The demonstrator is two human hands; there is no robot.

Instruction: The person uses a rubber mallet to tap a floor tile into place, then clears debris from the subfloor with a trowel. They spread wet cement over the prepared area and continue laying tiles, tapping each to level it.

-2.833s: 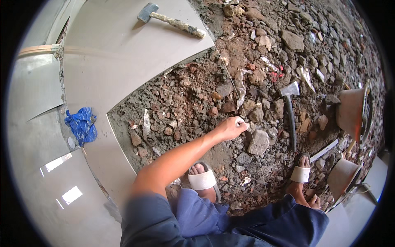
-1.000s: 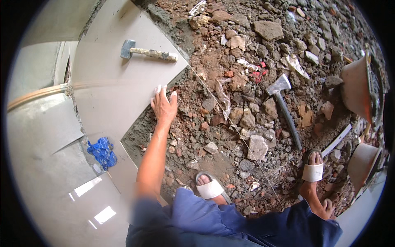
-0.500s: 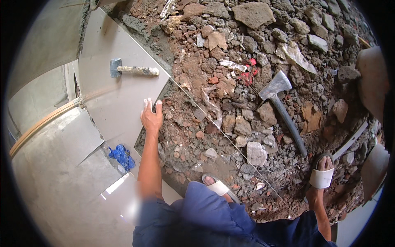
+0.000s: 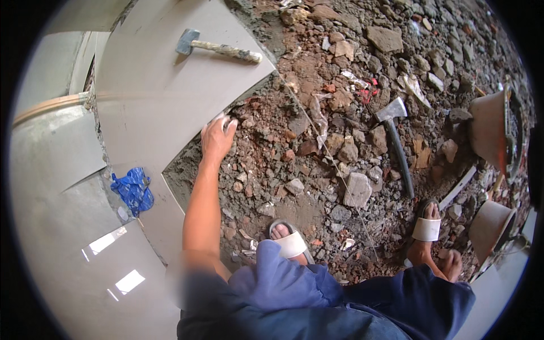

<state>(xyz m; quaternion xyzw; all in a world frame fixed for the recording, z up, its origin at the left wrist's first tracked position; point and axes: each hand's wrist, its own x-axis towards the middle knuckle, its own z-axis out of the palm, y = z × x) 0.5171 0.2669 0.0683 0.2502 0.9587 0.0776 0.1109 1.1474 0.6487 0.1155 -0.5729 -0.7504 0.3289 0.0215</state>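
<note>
My left hand (image 4: 217,139), fingers apart and slightly bent, touches the edge of a large grey tile (image 4: 153,102) where it borders wet mortar (image 4: 187,164) and rubble (image 4: 294,136). A hammer with a blue-grey head and mortar-smeared handle (image 4: 226,52) lies on that tile. A thin string (image 4: 320,141) runs diagonally over the rubble, right of the hand. What looks like part of my right hand (image 4: 452,263) shows beside my right ankle, its fingers too hidden to read.
An axe (image 4: 399,153) with a dark handle lies on the rubble. Two basins (image 4: 487,130), a pale straight bar (image 4: 456,187) and my sandalled feet (image 4: 425,229) are to the right and below. A crumpled blue plastic piece (image 4: 133,190) and a wooden strip (image 4: 51,110) are at the left.
My left hand has gone from above the string leftward to the tile edge; its fingers, lately spread on the tile's top, now bend at the edge. The view has shifted.
</note>
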